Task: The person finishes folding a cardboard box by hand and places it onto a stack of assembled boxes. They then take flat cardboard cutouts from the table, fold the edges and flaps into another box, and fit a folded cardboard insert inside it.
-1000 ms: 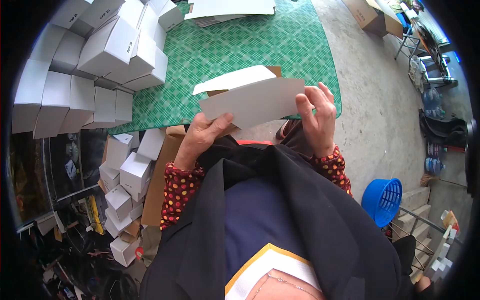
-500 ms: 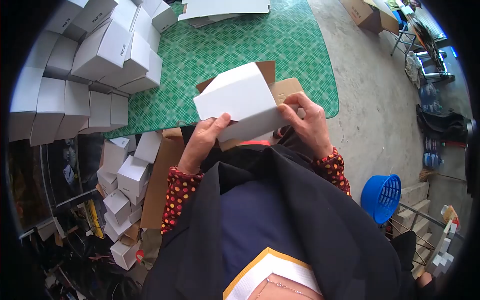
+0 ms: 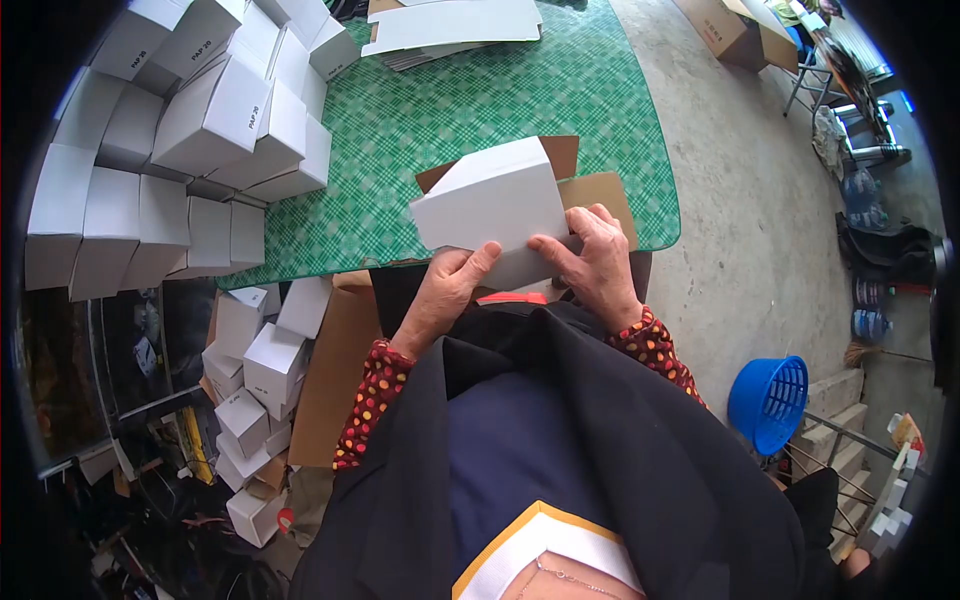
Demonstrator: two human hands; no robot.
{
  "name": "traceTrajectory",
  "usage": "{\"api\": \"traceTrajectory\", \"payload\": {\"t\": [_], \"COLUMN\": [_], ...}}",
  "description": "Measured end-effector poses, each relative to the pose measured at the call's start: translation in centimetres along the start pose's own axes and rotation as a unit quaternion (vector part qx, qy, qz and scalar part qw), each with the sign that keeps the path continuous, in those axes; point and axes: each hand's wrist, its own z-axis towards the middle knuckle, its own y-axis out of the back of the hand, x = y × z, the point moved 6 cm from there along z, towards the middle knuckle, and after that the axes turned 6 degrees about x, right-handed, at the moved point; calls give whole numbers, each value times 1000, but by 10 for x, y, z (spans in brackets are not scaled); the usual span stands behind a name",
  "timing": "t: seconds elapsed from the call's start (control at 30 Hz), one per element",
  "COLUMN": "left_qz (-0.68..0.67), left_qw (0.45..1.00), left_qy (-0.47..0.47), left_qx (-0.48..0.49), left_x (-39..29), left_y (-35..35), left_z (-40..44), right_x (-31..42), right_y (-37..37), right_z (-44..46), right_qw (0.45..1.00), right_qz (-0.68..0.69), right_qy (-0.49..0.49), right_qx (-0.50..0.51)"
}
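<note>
Partly folded white carton [image 3: 490,205] over the green table's [image 3: 480,100] near edge; my left hand [image 3: 440,302] and right hand [image 3: 592,258] close on it, thumbs facing me. Even, gentle pressure should keep its panels square.

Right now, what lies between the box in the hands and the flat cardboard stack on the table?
In the head view, only bare green checked tabletop shows between the white box and the flat cardboard stack.

"pap 20" on white boxes [image 3: 205,115]
</note>
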Motion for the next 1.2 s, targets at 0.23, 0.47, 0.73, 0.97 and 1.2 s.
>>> {"api": "traceTrajectory", "payload": {"t": [0.23, 0.47, 0.73, 0.97, 1.2], "left_qz": [39, 79, -137, 24, 110], "left_qw": [998, 997, 951, 934, 949], "left_qy": [-47, -15, -277, -351, -295], "left_qx": [-31, -10, -22, -61, 1], "left_x": [5, 11, -51, -74, -70], "left_y": [-3, 6, 18, 23, -11], "left_z": [4, 9, -16, -34, -31], "right_x": [-14, -21, -40, -39, -26], "right_y": [-12, -15, 14, 28, 22], "right_z": [-6, 0, 5, 16, 18], "right_qw": [1000, 998, 956, 872, 868], "right_qz": [1, 29, 277, 468, 483], "right_qy": [22, 61, -85, -125, -101], "right_qx": [-9, -4, -48, -68, -47]}}
